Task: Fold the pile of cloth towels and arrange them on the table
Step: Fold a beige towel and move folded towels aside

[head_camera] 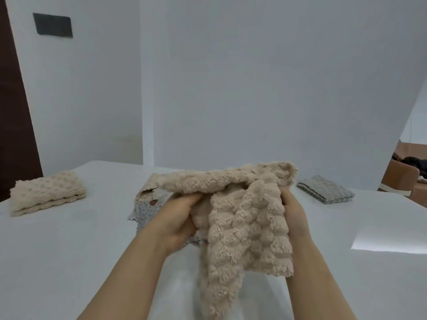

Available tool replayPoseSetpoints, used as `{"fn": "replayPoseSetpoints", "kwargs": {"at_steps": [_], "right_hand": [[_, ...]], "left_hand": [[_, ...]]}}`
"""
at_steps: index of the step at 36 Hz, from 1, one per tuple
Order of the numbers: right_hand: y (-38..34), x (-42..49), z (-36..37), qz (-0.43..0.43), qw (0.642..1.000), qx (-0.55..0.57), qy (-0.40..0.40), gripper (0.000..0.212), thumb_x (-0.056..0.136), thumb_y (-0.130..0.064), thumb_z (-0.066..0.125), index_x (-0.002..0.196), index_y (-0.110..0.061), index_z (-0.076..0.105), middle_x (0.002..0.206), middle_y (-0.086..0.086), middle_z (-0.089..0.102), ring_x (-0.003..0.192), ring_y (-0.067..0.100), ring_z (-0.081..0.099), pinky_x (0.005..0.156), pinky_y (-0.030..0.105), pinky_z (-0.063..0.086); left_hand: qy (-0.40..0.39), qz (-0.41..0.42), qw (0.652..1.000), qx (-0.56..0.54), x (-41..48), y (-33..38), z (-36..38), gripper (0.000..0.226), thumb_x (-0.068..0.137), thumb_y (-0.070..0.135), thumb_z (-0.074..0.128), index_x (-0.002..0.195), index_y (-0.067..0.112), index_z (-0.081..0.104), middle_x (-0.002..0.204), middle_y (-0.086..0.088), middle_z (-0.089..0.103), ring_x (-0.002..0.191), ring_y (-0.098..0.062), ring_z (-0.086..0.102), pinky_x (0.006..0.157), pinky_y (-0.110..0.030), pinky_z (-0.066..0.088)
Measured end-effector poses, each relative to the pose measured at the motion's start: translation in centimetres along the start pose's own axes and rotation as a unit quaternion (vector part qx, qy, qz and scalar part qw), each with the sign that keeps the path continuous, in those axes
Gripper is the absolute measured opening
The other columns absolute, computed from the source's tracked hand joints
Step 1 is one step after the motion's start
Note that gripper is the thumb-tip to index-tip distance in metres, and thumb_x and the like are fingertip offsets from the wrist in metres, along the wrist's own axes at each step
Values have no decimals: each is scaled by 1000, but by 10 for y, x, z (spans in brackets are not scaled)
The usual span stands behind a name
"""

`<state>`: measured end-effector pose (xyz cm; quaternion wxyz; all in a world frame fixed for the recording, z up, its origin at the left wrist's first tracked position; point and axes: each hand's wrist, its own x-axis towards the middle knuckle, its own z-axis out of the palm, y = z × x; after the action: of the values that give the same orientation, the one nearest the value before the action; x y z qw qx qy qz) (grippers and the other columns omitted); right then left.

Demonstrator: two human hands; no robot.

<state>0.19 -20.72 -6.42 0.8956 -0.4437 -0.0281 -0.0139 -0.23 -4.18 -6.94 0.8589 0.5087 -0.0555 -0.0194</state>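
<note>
A fluffy beige towel (pixel 245 227) hangs crumpled between both hands above the white table (pixel 69 262). My left hand (pixel 178 222) grips its left side with curled fingers. My right hand (pixel 294 215) holds its right edge, fingers partly hidden behind the cloth. Under the lifted towel lies a grey dotted towel (pixel 143 214), unfolded, partly hidden by my left hand. A folded beige towel (pixel 47 192) rests at the far left of the table. A folded grey towel (pixel 325 188) lies at the far right.
White walls stand right behind the table's far edge. A dark door frame (pixel 13 112) is at the left. A brown seat (pixel 403 174) with dark items shows past the table's right corner.
</note>
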Motion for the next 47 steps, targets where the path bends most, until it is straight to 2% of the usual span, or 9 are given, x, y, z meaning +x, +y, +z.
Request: {"fn": "replayPoseSetpoints", "kwargs": {"at_steps": [7,11,16,20,28,36,40,45,47], "right_hand": [[-8,-5,-2,44,996,-8,-74,19,55,-24,65,66,-17,51,57,2,52,50,20,53,52,27,46],[-12,-11,0,23,994,-84,-71,14,84,-24,53,75,-14,55,46,-3,57,40,7,56,40,16,44],[5,-2,-9,1,971,-237,-39,22,89,-10,56,105,-26,55,92,2,67,65,13,68,49,28,54],[9,-6,-10,-6,957,-289,-22,33,88,1,52,106,-26,57,84,5,67,53,11,64,40,22,45],[-9,-4,-2,-113,960,-241,-84,42,86,3,54,105,-34,61,97,-1,72,87,18,70,68,32,58],[17,16,-32,-71,923,-377,42,35,91,-14,51,121,-32,43,117,-2,61,88,11,64,75,34,54],[36,19,-50,4,893,-446,61,60,92,-21,51,141,-34,19,85,2,57,43,-4,55,41,18,47],[31,28,-51,-32,882,-468,48,64,88,-13,55,141,-36,27,103,-2,58,55,-4,53,53,18,45],[26,27,-47,-69,876,-476,34,63,88,-10,55,138,-41,31,119,-4,53,93,1,63,80,34,55]], "left_hand": [[77,12,995,57,8,20,-28,11,89,15,56,99,15,62,79,-8,73,69,-20,70,57,-30,57],[15,-105,994,-1,7,25,-36,24,88,29,53,93,9,67,84,-13,69,73,-26,68,62,-35,57],[117,-96,986,76,10,12,-52,30,86,24,60,113,12,60,104,-19,68,92,-33,67,72,-42,56],[190,-52,970,143,11,11,-69,49,88,11,57,133,18,40,114,-18,59,89,-31,62,65,-34,51],[107,105,965,216,-2,35,-57,36,92,5,51,100,38,64,101,2,65,82,-14,64,53,-19,50],[171,43,915,363,12,-3,-74,41,90,11,53,127,29,49,133,-4,49,107,-21,52,93,-36,46],[146,-38,920,362,16,-17,-76,54,90,13,56,139,24,36,144,-4,36,105,-16,42,84,-28,36],[157,-9,917,366,20,-12,-79,56,85,-4,54,133,24,45,123,1,52,85,-17,53,80,-33,47],[156,38,917,365,20,-5,-76,58,85,-8,52,133,23,46,128,3,48,97,-15,52,83,-30,46]]}}
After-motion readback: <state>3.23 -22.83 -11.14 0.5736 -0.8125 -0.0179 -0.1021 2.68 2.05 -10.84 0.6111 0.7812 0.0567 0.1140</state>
